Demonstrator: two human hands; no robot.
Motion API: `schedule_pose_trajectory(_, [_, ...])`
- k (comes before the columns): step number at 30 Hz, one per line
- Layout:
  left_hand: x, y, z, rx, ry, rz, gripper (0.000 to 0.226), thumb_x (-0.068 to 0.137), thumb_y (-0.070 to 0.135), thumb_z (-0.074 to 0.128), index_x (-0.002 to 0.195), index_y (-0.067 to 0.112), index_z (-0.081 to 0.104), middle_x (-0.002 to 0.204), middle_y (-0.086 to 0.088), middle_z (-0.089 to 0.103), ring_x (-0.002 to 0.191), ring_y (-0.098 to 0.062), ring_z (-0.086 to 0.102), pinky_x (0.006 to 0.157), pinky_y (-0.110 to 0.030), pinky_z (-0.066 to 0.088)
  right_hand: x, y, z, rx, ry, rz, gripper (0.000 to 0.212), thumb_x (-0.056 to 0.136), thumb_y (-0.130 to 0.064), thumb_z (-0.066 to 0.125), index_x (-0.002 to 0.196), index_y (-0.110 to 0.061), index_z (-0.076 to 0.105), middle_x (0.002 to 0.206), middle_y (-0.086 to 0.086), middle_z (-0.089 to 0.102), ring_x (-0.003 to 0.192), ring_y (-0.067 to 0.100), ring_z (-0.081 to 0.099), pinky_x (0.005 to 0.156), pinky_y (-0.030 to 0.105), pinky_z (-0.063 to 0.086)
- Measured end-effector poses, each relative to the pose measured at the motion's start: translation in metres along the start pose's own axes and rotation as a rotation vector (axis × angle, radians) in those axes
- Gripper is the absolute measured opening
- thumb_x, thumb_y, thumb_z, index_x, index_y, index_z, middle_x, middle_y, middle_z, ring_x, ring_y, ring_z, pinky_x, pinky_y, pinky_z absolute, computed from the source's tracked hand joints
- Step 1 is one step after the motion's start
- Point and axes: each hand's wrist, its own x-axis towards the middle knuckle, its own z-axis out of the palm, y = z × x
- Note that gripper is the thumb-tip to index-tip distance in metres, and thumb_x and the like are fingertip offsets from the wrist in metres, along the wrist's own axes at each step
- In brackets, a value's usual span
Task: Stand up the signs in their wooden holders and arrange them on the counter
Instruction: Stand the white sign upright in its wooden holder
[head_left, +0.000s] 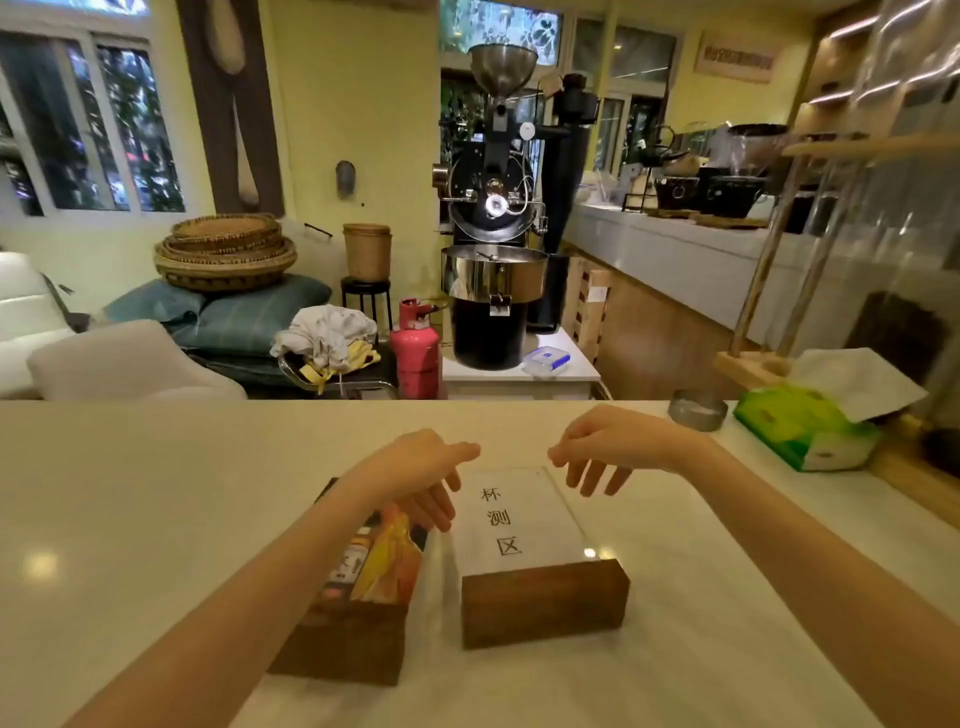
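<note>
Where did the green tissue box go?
The green tissue box sits on the counter's far right edge, beside a small metal tin, beyond the right hand.

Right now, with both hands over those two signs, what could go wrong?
The white sign stands tall in its holder; a bump from the right hand might tip it backward. The left hand reaches across the colourful sign, so the forearm could knock it. The holders sit close together and may jostle each other.
</note>
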Motion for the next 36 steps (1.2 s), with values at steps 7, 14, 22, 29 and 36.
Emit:
schedule_pose_trajectory(7, [0.007, -0.013, 0.02, 0.058, 0.044, -0.113, 0.044, 0.085, 0.03, 0.051, 0.099, -0.011, 0.055, 0.066, -0.021, 0.067, 0.058, -0.028, 0.069, 0.057, -0.033, 0.06, 0.005, 0.035, 0.027, 0.162, -0.014, 0.189, 0.03, 0.085, -0.029, 0.058, 0.101, -0.003, 0.062, 0.085, 0.012, 0.07, 0.074, 0.025, 0.07, 0.07, 0.034, 0.059])
schedule_pose_trajectory(14, [0.014, -0.023, 0.029, -0.036, 0.079, -0.094, 0.022, 0.079, 0.011, 0.064, 0.096, -0.001, 0.055, 0.076, -0.01, 0.065, 0.057, -0.019, 0.066, 0.04, -0.022, 0.054, 0.009, 0.054, 0.047, 0.513, 0.043, 0.215, 0.033, 0.077, -0.015, 0.068, 0.106, 0.002, 0.064, 0.082, 0.01, 0.065, 0.062, 0.015, 0.064, 0.047, 0.021, 0.053])
schedule_pose_trajectory(22, [0.008, -0.019, 0.029, -0.135, 0.039, -0.014, 0.008, 0.079, 0.003, 0.063, 0.076, 0.007, 0.056, 0.089, -0.007, 0.063, 0.068, -0.017, 0.064, 0.05, -0.024, 0.058, 0.004, 0.052, 0.044, 0.509, 0.089, 0.186, 0.015, 0.08, -0.011, 0.065, 0.094, -0.01, 0.061, 0.09, 0.003, 0.065, 0.077, 0.018, 0.066, 0.056, 0.024, 0.056])
schedule_pose_trajectory(29, [-0.001, -0.006, 0.022, -0.256, 0.194, 0.17, 0.03, 0.078, 0.005, 0.064, 0.102, 0.01, 0.048, 0.086, -0.007, 0.063, 0.074, -0.02, 0.066, 0.066, -0.035, 0.059, -0.009, 0.045, 0.029, 0.593, 0.27, 0.001, 0.028, 0.078, -0.007, 0.066, 0.102, -0.016, 0.056, 0.092, 0.01, 0.067, 0.076, 0.019, 0.065, 0.057, 0.029, 0.059])
schedule_pose_trajectory(36, [-0.01, -0.007, 0.024, -0.191, 0.319, 0.409, 0.026, 0.079, 0.009, 0.064, 0.101, 0.015, 0.05, 0.091, -0.008, 0.065, 0.084, -0.023, 0.067, 0.069, -0.041, 0.06, -0.025, 0.043, 0.033, 0.627, 0.465, -0.195, 0.024, 0.078, -0.006, 0.065, 0.091, -0.024, 0.053, 0.084, 0.008, 0.064, 0.076, 0.017, 0.066, 0.053, 0.023, 0.057])
